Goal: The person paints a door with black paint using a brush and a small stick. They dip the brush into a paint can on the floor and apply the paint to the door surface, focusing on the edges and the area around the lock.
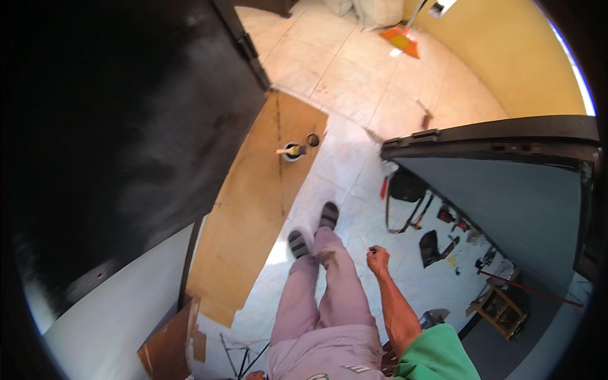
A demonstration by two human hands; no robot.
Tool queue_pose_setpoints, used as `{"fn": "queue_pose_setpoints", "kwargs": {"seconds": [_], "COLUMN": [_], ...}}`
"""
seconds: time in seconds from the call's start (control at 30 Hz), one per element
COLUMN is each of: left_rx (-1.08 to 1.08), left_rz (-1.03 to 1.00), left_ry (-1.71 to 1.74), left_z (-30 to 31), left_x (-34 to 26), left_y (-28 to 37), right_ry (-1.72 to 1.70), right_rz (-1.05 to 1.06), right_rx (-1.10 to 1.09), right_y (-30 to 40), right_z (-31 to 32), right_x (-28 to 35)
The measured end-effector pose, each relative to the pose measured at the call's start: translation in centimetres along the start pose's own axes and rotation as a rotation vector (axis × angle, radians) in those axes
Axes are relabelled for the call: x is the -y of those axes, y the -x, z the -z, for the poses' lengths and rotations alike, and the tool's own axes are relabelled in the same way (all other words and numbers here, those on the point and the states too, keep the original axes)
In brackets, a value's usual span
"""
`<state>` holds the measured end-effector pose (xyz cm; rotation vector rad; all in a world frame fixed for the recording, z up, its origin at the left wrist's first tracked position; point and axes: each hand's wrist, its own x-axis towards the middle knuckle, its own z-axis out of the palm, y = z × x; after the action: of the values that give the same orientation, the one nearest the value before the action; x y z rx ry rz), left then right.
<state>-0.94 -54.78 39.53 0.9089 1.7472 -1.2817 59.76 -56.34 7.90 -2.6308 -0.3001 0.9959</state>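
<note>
My right hand is closed on a thin pale stick-like object, held out over the tiled floor beside my right leg. Only a small part of my left hand shows at the bottom edge, and its fingers cannot be made out. On a brown cardboard sheet stands a small white tub of dark paint, with a paintbrush lying across its rim. Next to the tub is a round dark-filled lid or dish. A large black-coated door rises at left.
A grey door stands at right. Near it lie a black bag, a hammer, a black pouch and a wooden frame. An orange broom and a red-ended tool are beyond the doorway.
</note>
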Motion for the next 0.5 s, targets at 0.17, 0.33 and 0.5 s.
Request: {"fn": "queue_pose_setpoints", "kwargs": {"seconds": [0.17, 0.33, 0.5], "left_rx": [-0.104, -0.019, -0.080], "left_rz": [-0.253, -0.100, 0.049], "left_ry": [-0.045, -0.521, -0.086], "left_z": [-3.1, -10.0, -6.8], "left_x": [0.7, 0.1, -13.3], "left_y": [-6.9, -9.0, -10.6], "right_ry": [0.037, 0.172, 0.292], "right_rz": [0.045, 0.079, 0.155], "right_rx": [-0.053, -0.057, -0.009], "right_y": [-6.1, -18.4, -33.2], "right_z": [0.7, -3.8, -10.1], "right_x": [1.8, 1.1, -2.3]}}
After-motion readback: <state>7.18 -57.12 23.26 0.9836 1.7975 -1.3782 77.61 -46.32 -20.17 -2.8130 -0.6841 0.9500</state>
